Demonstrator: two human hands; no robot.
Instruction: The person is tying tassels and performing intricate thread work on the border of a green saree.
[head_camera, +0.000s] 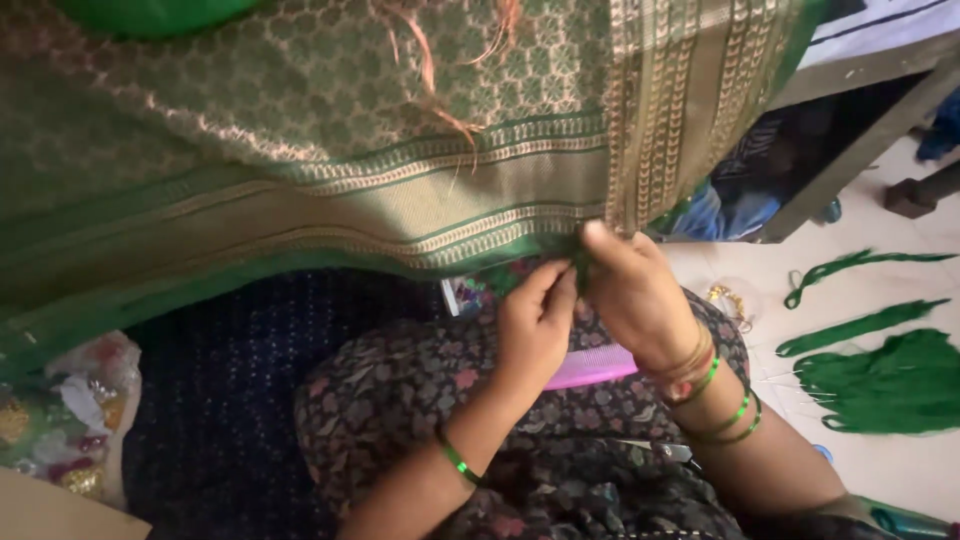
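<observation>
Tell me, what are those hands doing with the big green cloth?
A seated person pinches the lower edge of a green and gold woven cloth with both hands. The left hand and right hand meet at the border, fingers closed on green threads there. A pink comb lies on the lap beneath them. Bundles of green thread lie on the floor to the right, and a bag of shiny trinkets sits to the left.
</observation>
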